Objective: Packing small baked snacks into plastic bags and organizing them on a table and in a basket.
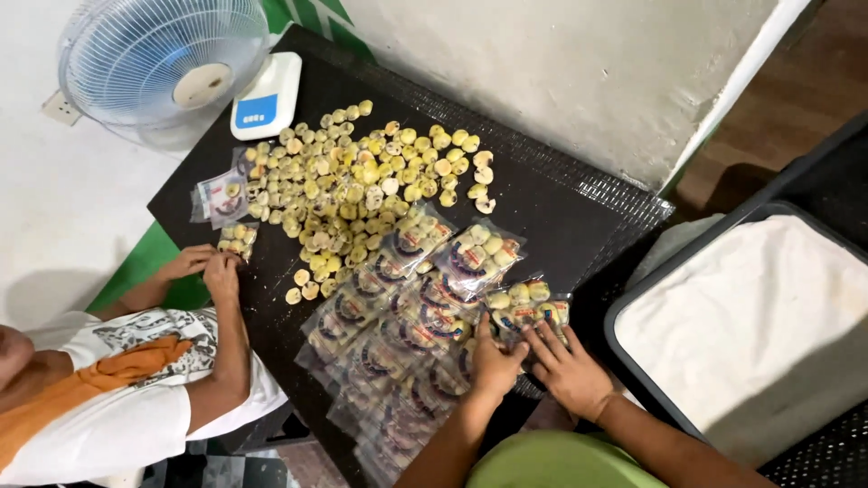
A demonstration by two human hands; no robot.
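Observation:
My left hand (495, 363) and my right hand (570, 366) both rest on a clear plastic packet of small yellow round pieces (524, 303) at the near right of a black table (579, 217). The fingers of both hands press the packet's near edge. To its left lie several filled packets (407, 316) in overlapping rows. A loose heap of yellow pieces (362, 190) covers the middle of the table.
Another person sits at the left; their hands (206, 264) hold a small packet (237, 238). A white scale (267, 95) and a fan (163, 59) stand at the far left. A dark bin of white material (759, 316) stands at the right.

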